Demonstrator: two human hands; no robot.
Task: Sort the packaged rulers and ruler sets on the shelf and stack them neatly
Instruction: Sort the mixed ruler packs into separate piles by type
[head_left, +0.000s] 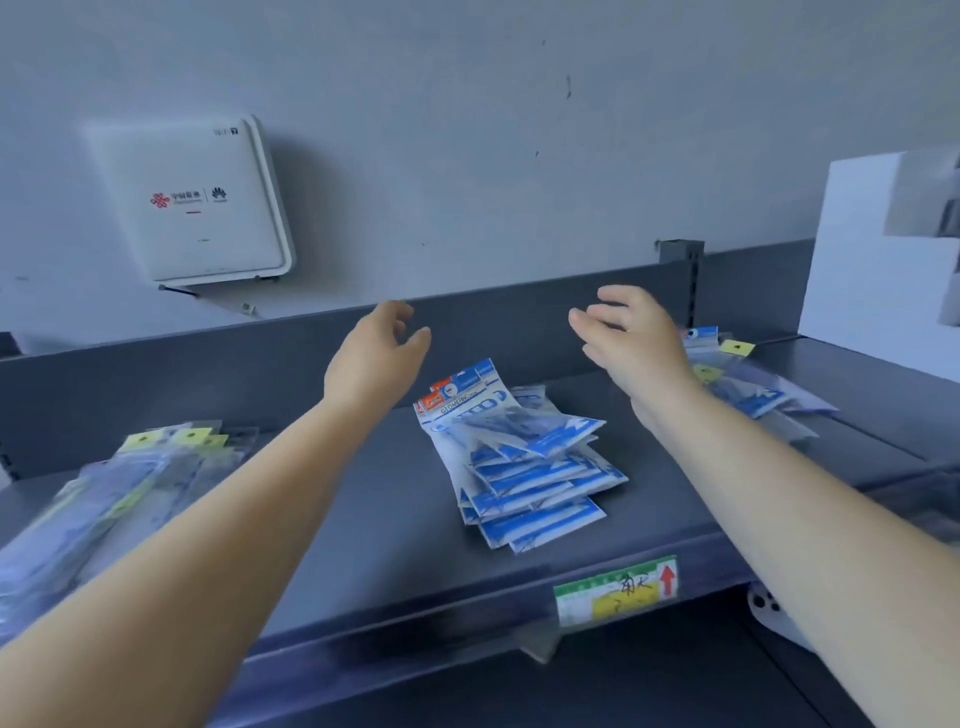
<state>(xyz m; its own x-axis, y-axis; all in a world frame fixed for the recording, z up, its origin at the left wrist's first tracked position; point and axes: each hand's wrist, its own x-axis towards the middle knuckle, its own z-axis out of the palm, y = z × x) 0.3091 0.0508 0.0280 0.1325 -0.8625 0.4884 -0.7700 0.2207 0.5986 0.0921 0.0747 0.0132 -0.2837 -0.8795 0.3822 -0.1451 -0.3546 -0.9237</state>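
A fanned pile of blue-and-white ruler set packs (524, 457) lies in the middle of the dark grey shelf (374, 519). Clear-packed rulers with yellow tags (104, 499) lie in a loose heap at the left. Another mixed heap of packs (753, 384) lies at the right, partly hidden behind my right forearm. My left hand (376, 348) hovers above the shelf, left of the middle pile, fingers apart and empty. My right hand (634, 338) hovers to the pile's upper right, fingers curled loosely and holding nothing.
A white router box (197, 202) hangs on the grey wall behind the shelf. A white carton (872, 260) stands at the shelf's right end. A green and yellow price label (615, 590) is fixed on the front edge. A slotted upright post (680, 270) rises at the back.
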